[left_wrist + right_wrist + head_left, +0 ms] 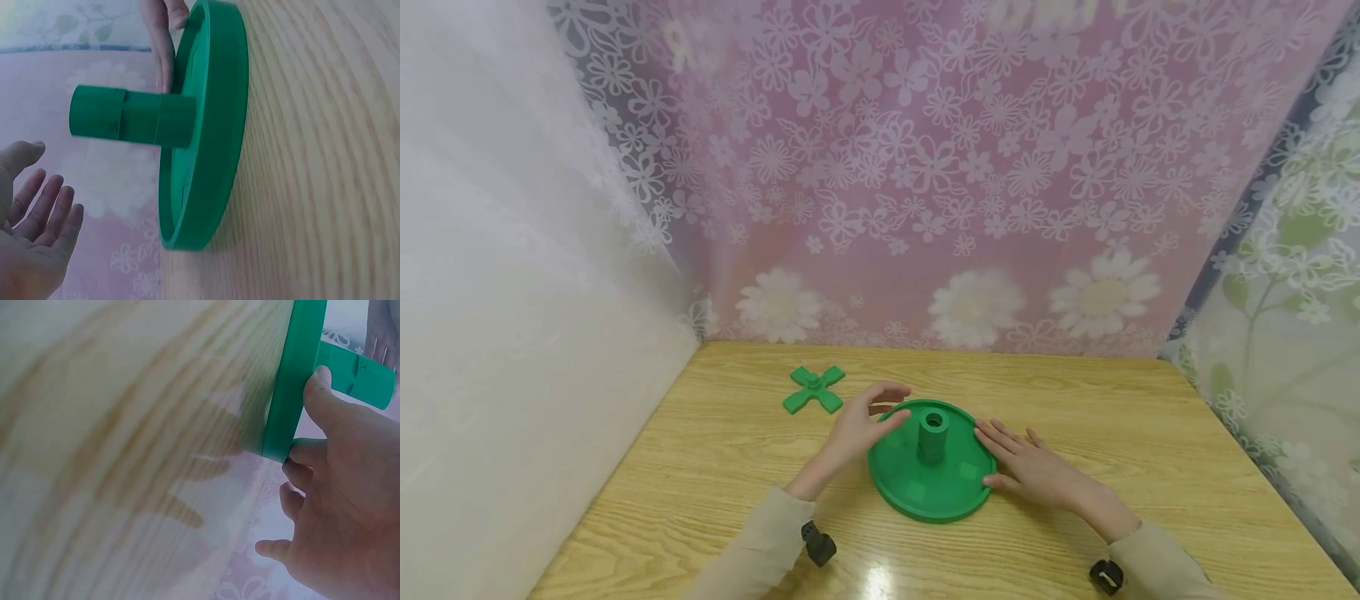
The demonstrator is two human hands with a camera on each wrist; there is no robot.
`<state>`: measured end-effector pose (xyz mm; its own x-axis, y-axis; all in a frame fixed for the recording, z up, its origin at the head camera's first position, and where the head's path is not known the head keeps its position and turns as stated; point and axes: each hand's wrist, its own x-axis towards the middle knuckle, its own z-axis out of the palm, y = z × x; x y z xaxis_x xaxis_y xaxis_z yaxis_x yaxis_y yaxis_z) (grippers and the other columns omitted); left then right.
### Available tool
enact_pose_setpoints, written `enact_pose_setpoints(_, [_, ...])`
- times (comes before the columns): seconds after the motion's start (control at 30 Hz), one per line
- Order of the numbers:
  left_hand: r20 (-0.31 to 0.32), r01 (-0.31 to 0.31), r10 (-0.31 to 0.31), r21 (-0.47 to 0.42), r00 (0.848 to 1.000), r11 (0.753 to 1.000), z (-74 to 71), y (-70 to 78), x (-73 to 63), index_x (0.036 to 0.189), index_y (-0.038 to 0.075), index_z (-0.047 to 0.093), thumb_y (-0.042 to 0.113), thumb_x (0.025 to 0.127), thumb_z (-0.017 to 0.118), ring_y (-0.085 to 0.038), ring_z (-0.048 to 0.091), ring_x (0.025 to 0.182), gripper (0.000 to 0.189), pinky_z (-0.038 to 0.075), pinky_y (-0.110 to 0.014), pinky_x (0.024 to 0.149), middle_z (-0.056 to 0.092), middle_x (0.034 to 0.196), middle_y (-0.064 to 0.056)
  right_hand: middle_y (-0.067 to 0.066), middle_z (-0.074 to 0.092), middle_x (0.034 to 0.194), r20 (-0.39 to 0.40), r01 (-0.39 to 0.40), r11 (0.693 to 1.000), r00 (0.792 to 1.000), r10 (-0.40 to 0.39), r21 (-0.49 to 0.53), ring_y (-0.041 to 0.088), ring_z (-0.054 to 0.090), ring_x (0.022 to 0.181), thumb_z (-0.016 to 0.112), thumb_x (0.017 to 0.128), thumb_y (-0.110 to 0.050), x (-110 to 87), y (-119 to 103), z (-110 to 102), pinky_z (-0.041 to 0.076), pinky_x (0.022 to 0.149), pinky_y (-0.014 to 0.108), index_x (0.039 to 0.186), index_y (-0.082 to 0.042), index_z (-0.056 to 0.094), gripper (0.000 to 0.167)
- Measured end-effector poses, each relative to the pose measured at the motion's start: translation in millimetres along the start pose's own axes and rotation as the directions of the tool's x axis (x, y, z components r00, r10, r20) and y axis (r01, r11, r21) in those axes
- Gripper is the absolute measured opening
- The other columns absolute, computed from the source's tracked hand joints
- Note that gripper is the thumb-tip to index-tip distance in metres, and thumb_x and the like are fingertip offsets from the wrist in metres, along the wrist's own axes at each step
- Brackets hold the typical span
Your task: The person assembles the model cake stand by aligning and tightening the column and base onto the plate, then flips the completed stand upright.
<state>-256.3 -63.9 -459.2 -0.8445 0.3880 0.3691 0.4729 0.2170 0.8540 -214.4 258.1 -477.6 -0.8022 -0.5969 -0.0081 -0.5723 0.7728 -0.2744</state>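
Note:
A green round tray-like disc (895, 479) with a raised rim lies flat on the table. From its middle rises an upright green hollow post (933, 442), which shows seams along its length in the left wrist view. My left hand (861, 427) hovers at the disc's left side, fingers and thumb apart, with nothing between them; the left wrist view shows this hand (40, 244) clear of the post. On the right, my right hand (1041, 473) rests its extended fingers and thumb on the rim. The thumb (324, 394) touches the rim in the right wrist view.
A green four-armed cross piece (827, 397) with a round knob at its centre lies farther back to the left. The wooden table (700, 500) meets a pink flowered curtain (880, 192) behind and a pale wall (535, 292) at left.

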Motion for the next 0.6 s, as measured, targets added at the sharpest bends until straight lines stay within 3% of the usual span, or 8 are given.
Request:
enact_pose_setpoints(0.3, [-0.105, 0.035, -0.023, 0.113, 0.994, 0.993, -37.2, -12.6, -5.5, 0.143, 0.010, 0.056, 0.017, 0.095, 0.074, -0.031, 0.054, 0.134, 0.051, 0.048, -0.051, 0.109, 0.058, 0.144, -0.010, 0.018, 0.027, 0.164, -0.001, 0.003, 1.000, 1.000, -0.003, 0.009, 0.041, 0.024, 0.150, 0.054, 0.102, -0.049, -0.4, -2, -2, 0.019, 0.113, 0.077, 0.158, -0.002, 0.032, 0.077])
enact_pose_setpoints(0.47, [-0.160, 0.028, 0.004, 0.199, 0.987, 0.980, -59.6, -24.6, -6.8, 0.140, 0.000, 0.056, 0.011, 0.092, 0.076, -0.037, 0.054, 0.131, 0.052, 0.049, -0.054, 0.106, 0.059, 0.142, -0.017, 0.018, 0.028, 0.164, -0.004, 0.005, 1.000, 1.000, -0.005, 0.008, 0.042, 0.025, 0.150, 0.054, 0.102, -0.049, -0.7, -3, -2, 0.020, 0.113, 0.077, 0.158, -0.001, 0.032, 0.077])
enact_pose_setpoints(0.6, [-0.180, 0.097, -0.058, 0.218, 0.982, 0.971, -79.5, -30.9, -8.6, 0.141, -0.002, 0.054, 0.008, 0.093, 0.075, -0.040, 0.052, 0.133, 0.053, 0.047, -0.058, 0.108, 0.056, 0.143, -0.021, 0.018, 0.027, 0.164, -0.002, 0.004, 1.000, 1.000, -0.004, 0.003, 0.041, 0.024, 0.150, 0.054, 0.102, -0.049, 0.3, -2, -1, 0.020, 0.113, 0.077, 0.158, -0.001, 0.031, 0.077])
